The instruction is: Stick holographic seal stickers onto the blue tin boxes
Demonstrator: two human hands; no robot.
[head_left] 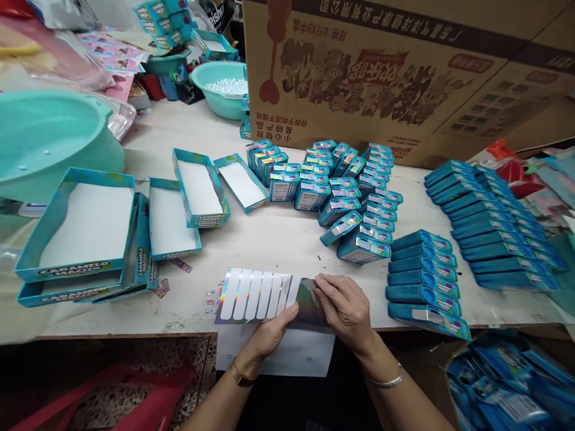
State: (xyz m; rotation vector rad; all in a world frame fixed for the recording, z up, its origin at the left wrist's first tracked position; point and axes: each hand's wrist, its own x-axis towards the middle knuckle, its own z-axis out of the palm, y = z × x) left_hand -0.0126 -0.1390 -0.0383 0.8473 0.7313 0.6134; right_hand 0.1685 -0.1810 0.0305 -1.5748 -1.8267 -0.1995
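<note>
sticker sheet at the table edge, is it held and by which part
Both hands hold the holographic sticker sheet at its right end: the left hand pinches the lower edge, the right hand grips the end itself.

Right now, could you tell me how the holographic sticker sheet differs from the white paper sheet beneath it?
The holographic sticker sheet is shiny, with white strip-shaped gaps, pinched by the left hand and right hand; the white paper sheet is mostly plain, lying beneath them. Both are thin rectangles.

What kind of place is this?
Probably a packing workshop: rows of small blue boxes cover the table beside empty display trays, and the left hand and right hand hold a sticker sheet.
</note>
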